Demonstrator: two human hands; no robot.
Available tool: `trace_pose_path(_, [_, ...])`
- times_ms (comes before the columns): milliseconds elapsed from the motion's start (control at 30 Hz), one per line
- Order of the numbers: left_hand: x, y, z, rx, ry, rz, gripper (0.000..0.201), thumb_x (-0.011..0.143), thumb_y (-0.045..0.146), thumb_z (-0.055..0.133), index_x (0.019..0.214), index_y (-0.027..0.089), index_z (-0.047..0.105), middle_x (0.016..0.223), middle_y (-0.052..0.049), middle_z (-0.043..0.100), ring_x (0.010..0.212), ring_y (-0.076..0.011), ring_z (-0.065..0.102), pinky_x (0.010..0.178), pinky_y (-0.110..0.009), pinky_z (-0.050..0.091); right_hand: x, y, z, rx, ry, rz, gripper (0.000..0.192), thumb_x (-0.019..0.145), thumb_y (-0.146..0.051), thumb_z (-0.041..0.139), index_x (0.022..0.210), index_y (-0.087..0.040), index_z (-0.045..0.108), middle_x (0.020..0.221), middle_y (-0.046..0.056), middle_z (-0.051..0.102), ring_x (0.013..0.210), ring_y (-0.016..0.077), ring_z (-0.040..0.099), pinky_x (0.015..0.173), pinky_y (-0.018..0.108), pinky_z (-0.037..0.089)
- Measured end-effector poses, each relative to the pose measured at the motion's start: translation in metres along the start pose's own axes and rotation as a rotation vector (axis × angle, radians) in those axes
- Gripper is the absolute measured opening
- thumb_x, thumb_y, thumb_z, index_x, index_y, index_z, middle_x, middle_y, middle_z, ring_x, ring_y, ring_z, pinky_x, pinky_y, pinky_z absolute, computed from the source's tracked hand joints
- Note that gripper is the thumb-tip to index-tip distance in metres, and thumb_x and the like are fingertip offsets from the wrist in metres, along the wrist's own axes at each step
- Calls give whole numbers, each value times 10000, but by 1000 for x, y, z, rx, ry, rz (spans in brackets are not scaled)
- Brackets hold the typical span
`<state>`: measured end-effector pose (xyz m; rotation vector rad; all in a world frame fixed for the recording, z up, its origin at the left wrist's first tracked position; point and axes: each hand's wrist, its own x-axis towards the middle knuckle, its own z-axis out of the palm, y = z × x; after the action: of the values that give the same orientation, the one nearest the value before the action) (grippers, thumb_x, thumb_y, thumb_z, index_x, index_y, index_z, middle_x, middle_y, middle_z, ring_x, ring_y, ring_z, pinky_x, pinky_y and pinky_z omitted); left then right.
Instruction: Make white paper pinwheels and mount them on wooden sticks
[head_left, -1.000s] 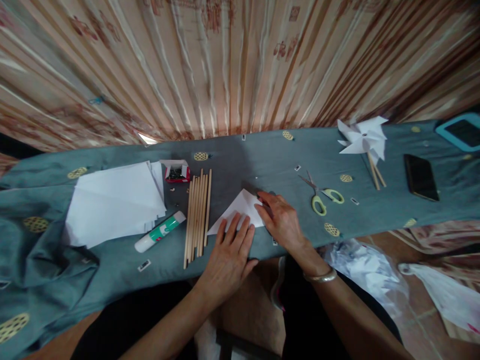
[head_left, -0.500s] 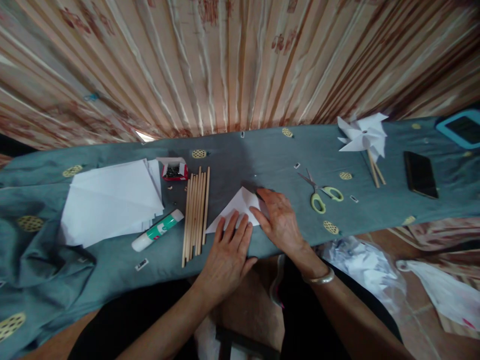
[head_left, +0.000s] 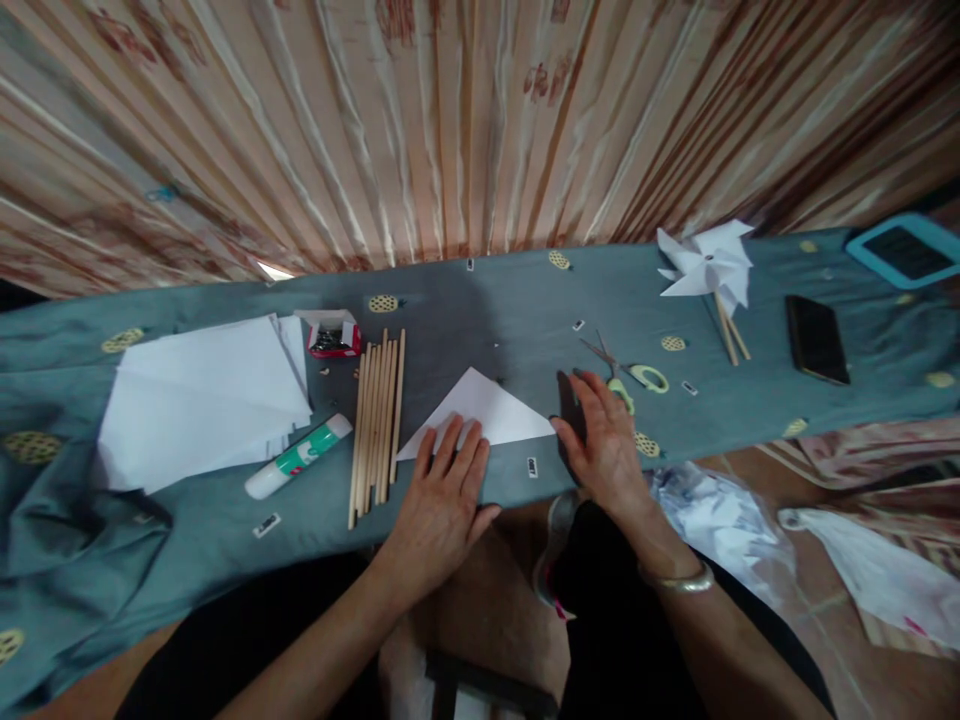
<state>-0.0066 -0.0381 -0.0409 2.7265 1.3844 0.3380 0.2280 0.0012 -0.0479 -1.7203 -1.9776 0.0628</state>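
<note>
A white paper folded into a triangle (head_left: pixel 484 414) lies on the grey-blue cloth (head_left: pixel 487 320) in front of me. My left hand (head_left: pixel 442 490) rests flat with its fingers on the triangle's lower left part. My right hand (head_left: pixel 604 440) hovers open just right of the triangle's right tip, fingers spread, holding nothing. Yellow-handled scissors (head_left: pixel 626 372) lie right beyond my right fingertips.
A row of wooden sticks (head_left: pixel 377 412), a glue stick (head_left: pixel 298 457), a stack of white sheets (head_left: pixel 202 400) and a small red box of pins (head_left: pixel 332 335) lie left. Finished paper pinwheels (head_left: pixel 709 268), a black phone (head_left: pixel 816 338) and a blue-framed tablet (head_left: pixel 904 250) are at the right.
My right hand lifted off the folded triangle and moved right, toward the scissors. My left hand stayed pressing the paper. The view shifted slightly.
</note>
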Motion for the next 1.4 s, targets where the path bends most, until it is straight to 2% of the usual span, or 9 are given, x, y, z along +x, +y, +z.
trace_pose_path(133, [0, 0, 1, 6, 0, -8, 614, 922, 476, 510, 1378, 68, 469, 1497, -175, 445, 1408, -394, 344, 1136, -591, 305, -1, -3, -11, 14, 57, -87, 442, 975, -271, 447, 1412, -211, 466, 1411, 155, 515, 1315, 307, 473, 1069, 547, 408])
trace_pose_path(267, [0, 1, 2, 19, 5, -8, 625, 913, 477, 523, 1384, 68, 470, 1493, -178, 448, 1413, -393, 335, 1144, -590, 289, -7, -28, -10, 121, -122, -357, 396, 963, -164, 434, 1337, -183, 562, 1334, 145, 597, 1243, 267, 545, 1034, 461, 486])
trace_pose_path(333, [0, 1, 1, 22, -3, -8, 629, 911, 483, 522, 1385, 73, 472, 1491, -179, 452, 1415, -394, 331, 1142, -598, 283, -11, -36, -8, 117, -169, -402, 345, 954, -141, 447, 1247, -134, 629, 1279, 156, 641, 1202, 269, 576, 1016, 448, 509])
trace_pose_path(500, [-8, -1, 0, 31, -19, -22, 583, 941, 453, 471, 1405, 101, 452, 1499, -175, 441, 1415, -383, 338, 1118, -661, 268, -16, -33, -6, 72, -131, -356, 309, 958, -151, 456, 1183, -79, 655, 1224, 166, 678, 1129, 260, 625, 984, 427, 542])
trace_pose_path(733, [-36, -13, 0, 44, 46, -10, 657, 894, 356, 575, 1424, 17, 385, 1509, -254, 386, 1435, -372, 307, 1136, -530, 344, -22, -24, -10, -44, -85, -328, 305, 963, -200, 466, 1155, -77, 669, 1197, 164, 694, 1081, 274, 642, 961, 436, 537])
trace_pose_path(867, [-48, -16, -2, 71, 74, -7, 650, 893, 352, 573, 1412, 6, 392, 1492, -281, 395, 1425, -384, 325, 1121, -529, 369, -27, -21, -13, -162, -84, -289, 307, 961, -202, 468, 1156, -66, 663, 1198, 176, 691, 1066, 302, 635, 925, 471, 520])
trace_pose_path(1067, [-49, -12, -4, 99, 62, -20, 661, 883, 355, 578, 1406, -7, 399, 1486, -289, 398, 1424, -389, 324, 1127, -547, 355, -31, -56, -3, -141, -142, -342, 346, 965, -180, 432, 1238, -65, 611, 1378, 208, 567, 1254, 321, 514, 1013, 509, 447])
trace_pose_path(1233, [-47, -10, -2, 119, 58, -36, 641, 865, 340, 599, 1383, 0, 432, 1481, -285, 410, 1417, -393, 337, 1137, -569, 326, -34, -90, 11, 54, -270, -549, 408, 962, -134, 400, 1340, -59, 535, 1401, 174, 557, 1346, 267, 442, 1094, 429, 412])
trace_pose_path(1400, [-48, -12, -3, 133, 59, -31, 622, 875, 347, 590, 1378, 11, 442, 1483, -281, 408, 1416, -389, 341, 1132, -566, 337, -37, -70, 3, 17, -225, -464, 392, 987, -204, 404, 1350, -135, 535, 1376, 141, 592, 1292, 237, 520, 1099, 464, 376])
